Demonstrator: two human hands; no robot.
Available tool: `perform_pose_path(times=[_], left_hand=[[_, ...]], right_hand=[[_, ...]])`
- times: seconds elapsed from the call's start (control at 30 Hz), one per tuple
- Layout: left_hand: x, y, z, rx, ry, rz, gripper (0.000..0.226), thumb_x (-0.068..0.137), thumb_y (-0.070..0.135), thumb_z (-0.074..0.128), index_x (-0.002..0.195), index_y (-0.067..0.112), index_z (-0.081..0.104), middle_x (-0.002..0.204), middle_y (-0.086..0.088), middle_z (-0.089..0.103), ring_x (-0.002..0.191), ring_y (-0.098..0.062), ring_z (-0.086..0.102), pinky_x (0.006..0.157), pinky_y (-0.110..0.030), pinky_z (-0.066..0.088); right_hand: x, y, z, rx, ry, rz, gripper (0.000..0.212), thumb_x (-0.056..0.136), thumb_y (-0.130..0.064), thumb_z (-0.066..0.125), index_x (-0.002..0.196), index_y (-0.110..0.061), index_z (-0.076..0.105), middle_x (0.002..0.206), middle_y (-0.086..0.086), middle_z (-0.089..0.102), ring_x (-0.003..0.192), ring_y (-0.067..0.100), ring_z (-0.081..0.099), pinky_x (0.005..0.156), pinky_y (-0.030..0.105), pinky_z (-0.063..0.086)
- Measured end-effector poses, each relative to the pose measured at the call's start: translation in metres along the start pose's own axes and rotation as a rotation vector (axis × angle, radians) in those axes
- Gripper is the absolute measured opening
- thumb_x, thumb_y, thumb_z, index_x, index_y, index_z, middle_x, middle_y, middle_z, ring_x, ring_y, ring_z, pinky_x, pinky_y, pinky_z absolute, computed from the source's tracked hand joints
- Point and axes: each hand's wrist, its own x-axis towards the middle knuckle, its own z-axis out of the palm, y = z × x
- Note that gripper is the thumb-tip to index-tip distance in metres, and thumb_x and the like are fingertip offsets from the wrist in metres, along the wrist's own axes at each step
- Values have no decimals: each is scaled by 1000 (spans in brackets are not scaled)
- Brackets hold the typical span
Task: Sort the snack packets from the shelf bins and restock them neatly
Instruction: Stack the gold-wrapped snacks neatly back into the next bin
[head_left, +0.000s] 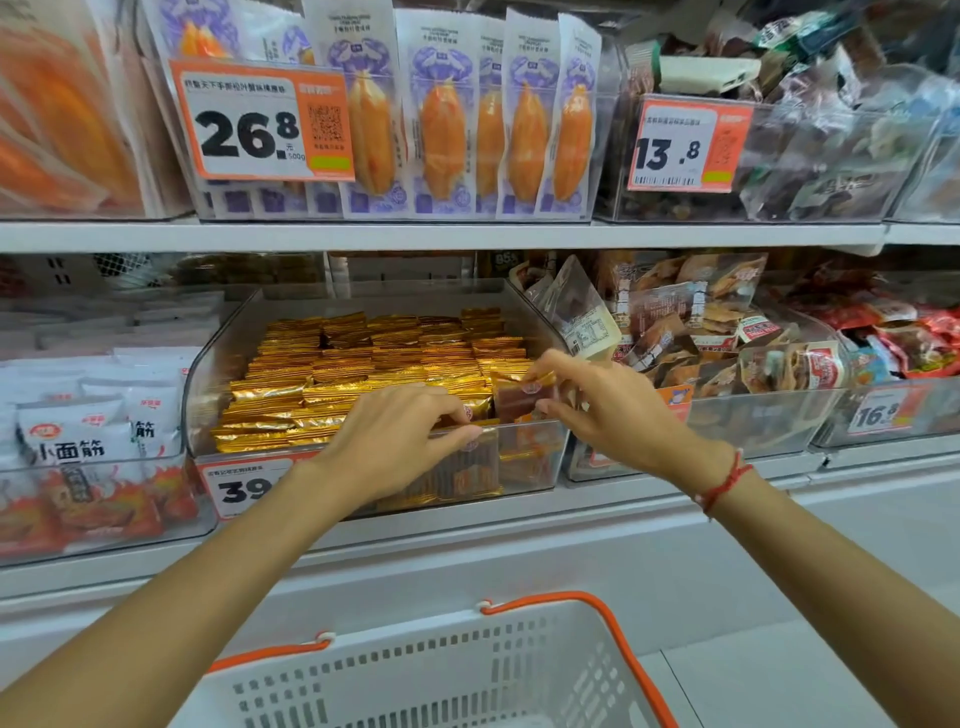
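Note:
A clear plastic bin (208, 374) on the lower shelf holds neat rows of gold foil snack packets (363, 358). My left hand (395, 441) reaches over the bin's front wall and pinches the top edges of upright gold packets (457, 473) at the front. My right hand (597, 405) pinches a brown and gold packet (522, 397) at the bin's front right corner. Both hands sit close together, with the packets between them.
A white basket with orange handles (467, 670) sits below my arms. To the left stands a bin of white and red packets (98, 441); to the right, a bin of mixed brown packets (717, 332). The upper shelf holds crab stick packs (467, 130) and price tags.

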Motion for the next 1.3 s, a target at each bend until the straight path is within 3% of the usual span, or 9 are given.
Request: perform_pose_path(times=[0.17, 0.3, 0.43, 0.53, 0.67, 0.9, 1.03, 1.17, 1.3], left_hand=[[25, 11, -6, -244, 78, -57, 27, 99, 36, 48, 122, 32, 61, 120, 11, 62, 106, -7, 58, 83, -23, 46], [74, 11, -7, -420, -234, 5, 26, 94, 25, 60, 119, 31, 67, 129, 5, 62, 114, -13, 57, 95, -34, 48], [92, 12, 0, -349, -337, 53, 17, 90, 31, 66, 104, 28, 76, 102, 1, 72, 93, -18, 63, 81, -41, 55], [84, 6, 5, -363, -197, 4, 17, 88, 34, 69, 100, 26, 76, 92, 8, 71, 77, -5, 58, 62, -24, 48], [67, -2, 11, -439, -90, -69, 22, 85, 40, 69, 102, 27, 75, 95, 10, 69, 86, -2, 60, 73, -30, 55], [88, -1, 3, -358, -408, -89, 16, 86, 40, 69, 78, 27, 74, 79, 8, 67, 83, -13, 60, 69, -32, 53], [91, -2, 1, -401, -454, -107, 15, 88, 34, 68, 88, 22, 77, 85, 7, 67, 90, -13, 60, 76, -27, 48], [63, -3, -13, -457, -352, -116, 24, 97, 28, 56, 113, 20, 71, 118, 2, 67, 97, -6, 58, 88, -26, 46], [12, 22, -8, -119, 32, -128, 33, 102, 29, 43, 133, 32, 54, 141, 8, 51, 128, -12, 47, 104, -34, 40]], right_hand=[[-9, 0, -1, -117, 183, -26, 11, 88, -21, 66, 97, -15, 68, 98, -2, 62, 88, 15, 53, 63, 28, 46], [-6, 1, -1, -40, 107, 21, 18, 89, -25, 66, 106, -18, 63, 93, -5, 62, 76, 5, 50, 58, 22, 42], [-7, 1, -4, 37, 80, -13, 33, 88, -19, 68, 121, -21, 63, 92, -14, 58, 64, -11, 48, 55, 9, 31], [-9, 6, -6, 79, 147, -3, 30, 88, -18, 68, 118, -21, 65, 97, -7, 67, 67, -1, 57, 57, 25, 51], [-9, 8, -4, 135, 224, 22, 26, 90, -23, 64, 116, -21, 66, 100, -3, 71, 76, 14, 66, 66, 39, 58], [-11, 7, 7, 38, 215, 34, 19, 88, -19, 67, 107, -17, 70, 99, -1, 69, 69, 7, 58, 63, 31, 55], [2, -2, 8, -145, 166, -36, 15, 82, -15, 75, 96, -14, 76, 91, 3, 70, 82, 22, 58, 68, 32, 48], [5, -8, 10, -191, 107, -45, 15, 82, -19, 75, 96, -20, 77, 83, 1, 72, 74, 21, 58, 58, 28, 46], [-9, -18, 20, -267, 129, -30, 21, 81, -11, 70, 99, -19, 77, 86, 1, 73, 70, 18, 56, 60, 23, 39]])
